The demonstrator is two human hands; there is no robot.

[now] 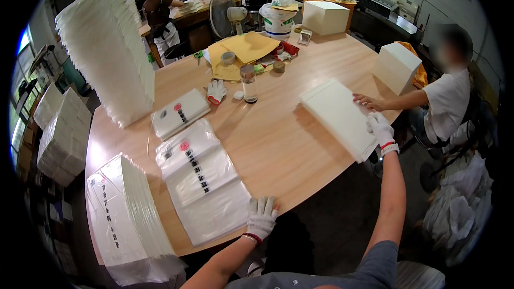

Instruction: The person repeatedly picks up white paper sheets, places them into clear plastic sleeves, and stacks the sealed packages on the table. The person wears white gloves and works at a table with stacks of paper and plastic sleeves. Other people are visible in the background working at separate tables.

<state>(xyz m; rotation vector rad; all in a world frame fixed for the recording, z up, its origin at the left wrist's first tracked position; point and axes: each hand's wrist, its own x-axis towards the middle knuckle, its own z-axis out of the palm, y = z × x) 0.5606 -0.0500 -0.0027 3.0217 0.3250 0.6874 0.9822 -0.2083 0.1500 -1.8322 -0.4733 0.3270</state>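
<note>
My left hand, in a white glove, lies on the table's near edge with its fingers stretched out. Its fingertips are beside the lower corner of a clear plastic bag with dark print and a red mark, lying flat. My right hand, also gloved, reaches far right, and its fingers are closed on the right edge of a stack of white paper. Across that stack, a seated co-worker's bare hand rests on its top near my fingers.
Thick piles of printed plastic bags and white sheets line the table's left side. Mid-table stand a glass jar, a spare glove and yellow envelopes. White paper blocks stand at the right. A fan stands behind.
</note>
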